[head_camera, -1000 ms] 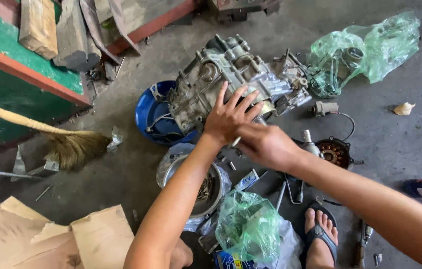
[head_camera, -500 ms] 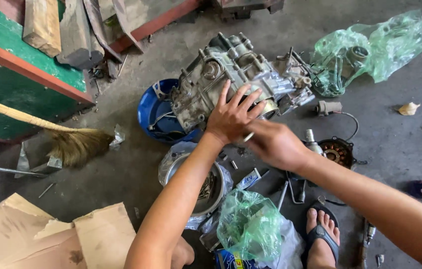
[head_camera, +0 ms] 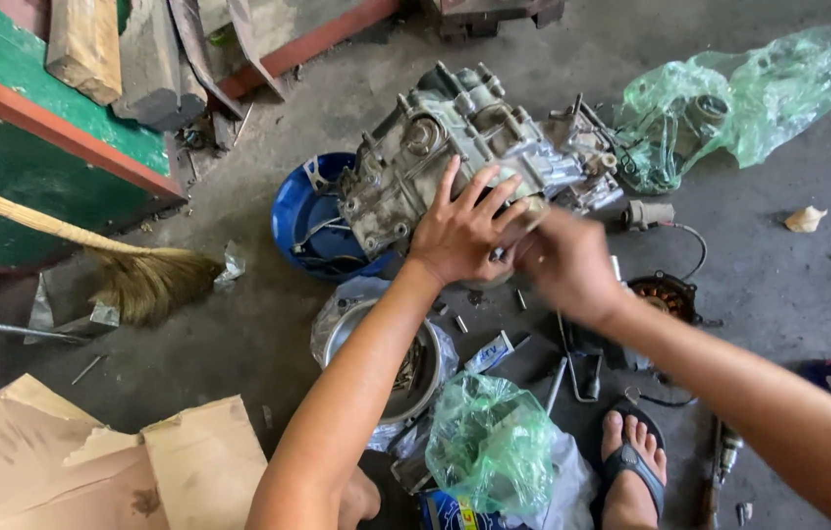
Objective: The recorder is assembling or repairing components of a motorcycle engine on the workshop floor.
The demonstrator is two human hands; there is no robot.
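pressing down with fingers spread flat, the left hand (head_camera: 462, 228) lies on the grey engine case (head_camera: 464, 157), gripping nothing. just beside it, touching at the knuckles, the right hand (head_camera: 564, 265) curls against the case's near edge; its motion blur hides whether it pinches anything. behind the left hand's fingers the case leans on a blue bowl (head_camera: 302, 211). below the wrists sit a metal pan (head_camera: 405, 358) and a green plastic bag (head_camera: 489, 442).
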